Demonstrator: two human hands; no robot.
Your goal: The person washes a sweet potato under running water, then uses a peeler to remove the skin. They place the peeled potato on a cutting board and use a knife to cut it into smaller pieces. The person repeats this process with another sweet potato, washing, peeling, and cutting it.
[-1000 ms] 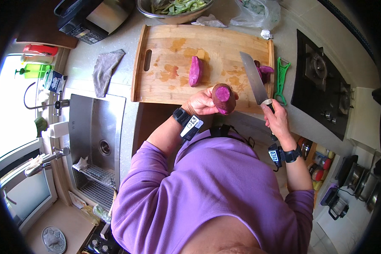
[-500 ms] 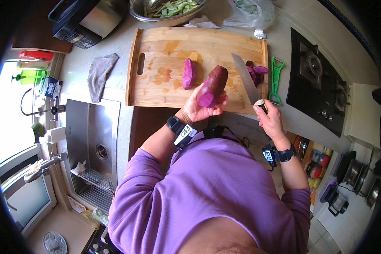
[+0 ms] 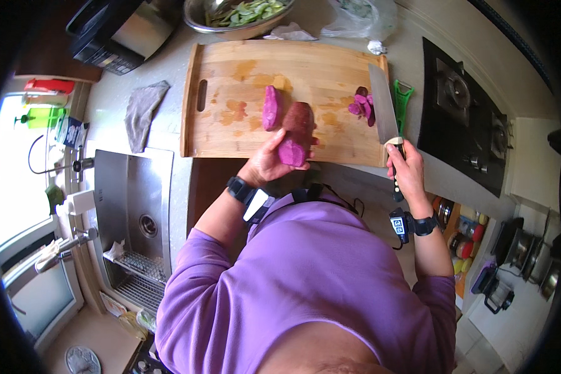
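Note:
My left hand point(image 3: 269, 156) is closed round a large purple sweet potato point(image 3: 298, 119) above the near edge of the wooden cutting board point(image 3: 230, 68). Reddish-brown skin covers its far part, while the near end shows bright purple flesh. A peeled purple piece point(image 3: 271, 108) lies on the board just beyond that hand. At the right, my right hand point(image 3: 407, 163) grips the dark handle of a kitchen knife point(image 3: 383, 103), its broad blade pointing away over the board's right edge. Purple trimmings point(image 3: 363, 107) lie beside the blade, and a green peeler point(image 3: 402, 103) is partly hidden behind it.
A steel bowl of sliced green vegetables point(image 3: 243, 15) and a plastic bag point(image 3: 361, 19) stand beyond the board. Left are a grey cloth point(image 3: 144, 112), a sink point(image 3: 128, 206) and a black appliance point(image 3: 121, 34). A black gas stove point(image 3: 461, 118) is on the right.
My left hand has moved left and slightly nearer with the sweet potato, now more upright in view. My right hand has shifted right, and the knife blade has swung from over the board to its right edge.

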